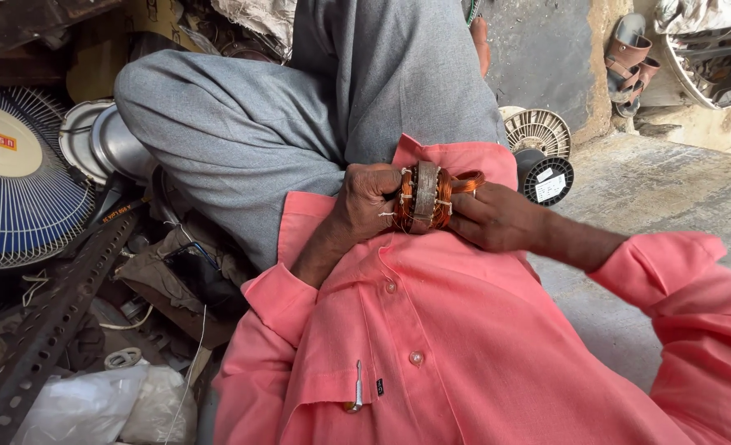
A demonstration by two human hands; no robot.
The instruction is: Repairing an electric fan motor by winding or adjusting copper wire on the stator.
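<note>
Fan guard (19,177), blue and white, lies at far left beside a slotted steel angle (60,305). Wire spool (544,175) stands on the concrete floor, right of the knee. Motor stator (425,196), wound with copper wire, sits at the lap, grasped between left hand (365,202) and right hand (497,218).

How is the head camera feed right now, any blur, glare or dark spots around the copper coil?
Head view: even, soft daylight with no hard shadows; the copper coil between the left hand and right hand is sharp, with only a mild sheen on the windings; the clutter under the fan guard at lower left sits in shade; edges bend slightly from the wide lens.
</note>
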